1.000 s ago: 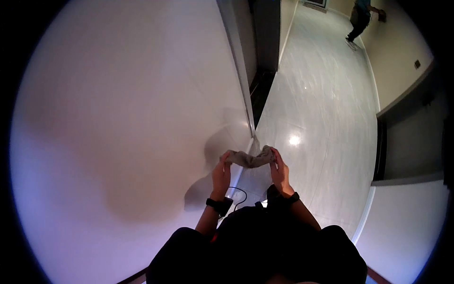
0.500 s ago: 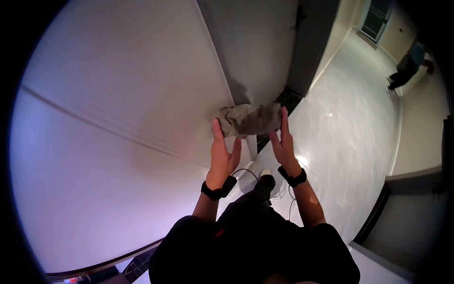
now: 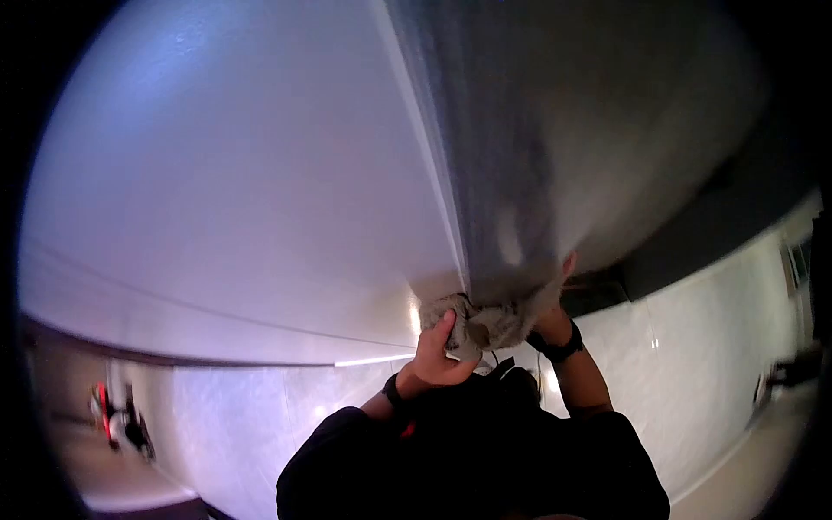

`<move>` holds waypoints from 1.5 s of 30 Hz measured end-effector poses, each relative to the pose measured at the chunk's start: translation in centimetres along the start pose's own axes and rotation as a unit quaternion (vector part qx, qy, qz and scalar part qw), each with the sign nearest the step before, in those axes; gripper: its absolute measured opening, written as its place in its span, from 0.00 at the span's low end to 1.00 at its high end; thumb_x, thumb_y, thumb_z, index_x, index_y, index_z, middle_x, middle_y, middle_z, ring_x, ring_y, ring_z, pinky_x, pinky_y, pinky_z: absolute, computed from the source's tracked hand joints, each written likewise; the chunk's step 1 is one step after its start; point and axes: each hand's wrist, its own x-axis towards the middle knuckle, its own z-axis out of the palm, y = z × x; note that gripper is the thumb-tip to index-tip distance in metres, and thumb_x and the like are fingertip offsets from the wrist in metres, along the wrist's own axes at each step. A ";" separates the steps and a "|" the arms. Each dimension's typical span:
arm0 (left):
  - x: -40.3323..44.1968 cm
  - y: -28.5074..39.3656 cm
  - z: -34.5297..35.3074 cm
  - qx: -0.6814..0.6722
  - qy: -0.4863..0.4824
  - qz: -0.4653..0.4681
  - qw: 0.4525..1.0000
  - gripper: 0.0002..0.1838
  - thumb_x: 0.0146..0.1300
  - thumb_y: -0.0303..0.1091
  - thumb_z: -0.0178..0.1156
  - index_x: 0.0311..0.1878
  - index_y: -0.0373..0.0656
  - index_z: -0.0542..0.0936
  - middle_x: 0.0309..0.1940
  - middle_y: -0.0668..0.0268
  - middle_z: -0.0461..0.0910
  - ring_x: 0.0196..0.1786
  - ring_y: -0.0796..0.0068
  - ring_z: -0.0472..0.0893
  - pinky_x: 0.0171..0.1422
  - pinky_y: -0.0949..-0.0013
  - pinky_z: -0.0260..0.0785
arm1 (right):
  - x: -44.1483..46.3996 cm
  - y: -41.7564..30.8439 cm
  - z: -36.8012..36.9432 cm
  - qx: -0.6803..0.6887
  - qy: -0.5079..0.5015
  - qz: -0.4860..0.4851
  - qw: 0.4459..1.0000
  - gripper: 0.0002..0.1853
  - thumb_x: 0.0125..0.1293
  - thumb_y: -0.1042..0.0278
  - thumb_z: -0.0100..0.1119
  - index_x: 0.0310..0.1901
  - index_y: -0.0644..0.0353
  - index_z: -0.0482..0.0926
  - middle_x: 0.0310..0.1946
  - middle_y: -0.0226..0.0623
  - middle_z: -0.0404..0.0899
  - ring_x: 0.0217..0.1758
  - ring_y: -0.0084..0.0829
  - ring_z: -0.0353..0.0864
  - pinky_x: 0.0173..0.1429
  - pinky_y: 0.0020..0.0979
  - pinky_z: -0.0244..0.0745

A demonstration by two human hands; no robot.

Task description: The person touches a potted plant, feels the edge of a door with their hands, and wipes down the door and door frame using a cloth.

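A crumpled grey-brown cloth (image 3: pixel 507 322) spans the space between my two hands, close to the lower end of the wall's corner edge. My left hand (image 3: pixel 440 355) grips the cloth's left part, thumb on top. At the cloth's right end is my right hand (image 3: pixel 555 316), closed on it, with one fingertip showing above and the rest partly hidden behind the fabric. Both wrists carry black bands.
The white wall (image 3: pixel 243 173) fills the left, meeting a grey door frame (image 3: pixel 485 156). Shiny floor tiles (image 3: pixel 234 416) lie below. A red and white object (image 3: pixel 121 420) is blurred at lower left; something dark (image 3: pixel 793 371) is at far right.
The view has tilted up and turned right toward the door frame. My hands have come closer to my body with the cloth, which is now more bunched.
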 end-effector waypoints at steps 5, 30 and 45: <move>1.6 3.9 2.6 -0.032 0.229 0.013 0.973 0.41 0.50 0.20 0.62 0.66 0.35 0.52 0.57 0.53 0.65 0.59 0.60 0.68 0.63 0.61 0.57 | -2.9 5.2 -3.8 -0.226 -0.183 0.140 0.947 0.39 0.62 0.56 0.52 0.66 0.64 0.45 0.65 0.50 0.51 0.68 0.40 0.47 0.67 0.43 0.47; 8.6 10.7 13.5 0.300 0.500 -0.043 0.811 0.37 0.62 0.34 0.56 0.69 0.38 0.49 0.70 0.56 0.47 0.71 0.61 0.50 0.73 0.60 0.46 | 3.7 0.5 -7.6 -0.198 -0.384 -0.153 0.889 0.44 0.42 0.48 0.71 0.57 0.67 0.63 0.50 0.54 0.70 0.52 0.51 0.71 0.53 0.43 0.68; 9.3 9.8 18.0 0.093 0.595 -0.117 0.789 0.37 0.63 0.40 0.55 0.68 0.41 0.48 0.66 0.57 0.54 0.66 0.64 0.59 0.68 0.61 0.56 | 3.2 8.9 -8.9 -0.173 -0.329 -0.259 0.891 0.40 0.52 0.44 0.60 0.59 0.65 0.64 0.54 0.50 0.68 0.56 0.50 0.66 0.60 0.47 0.61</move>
